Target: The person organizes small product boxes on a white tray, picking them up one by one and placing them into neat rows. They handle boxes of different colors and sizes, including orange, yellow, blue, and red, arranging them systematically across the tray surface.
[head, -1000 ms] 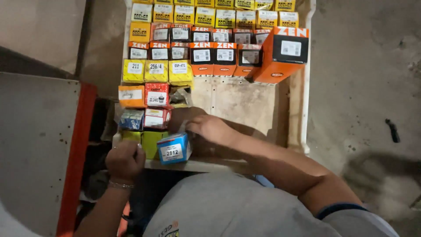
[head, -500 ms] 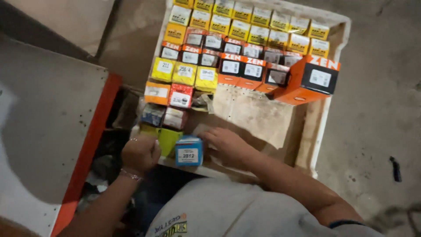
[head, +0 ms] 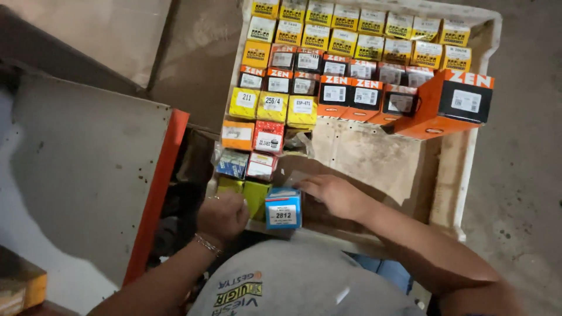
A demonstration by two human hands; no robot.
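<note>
The left hand point(head: 222, 216) is curled into a loose fist beside a small blue box point(head: 283, 208), but its fingertips are hidden, so whether it grips anything cannot be told. The right hand point(head: 333, 196) lies flat and open just right of that box, inside the white crate point(head: 468, 175); green boxes point(head: 246, 192) above the left hand are partly covered.

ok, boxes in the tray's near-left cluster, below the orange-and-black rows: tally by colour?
Yellow boxes: 3
Orange box: 1
Red-and-white boxes: 2
Blue boxes: 2
Lime-green boxes: 2
Total: 10
</note>
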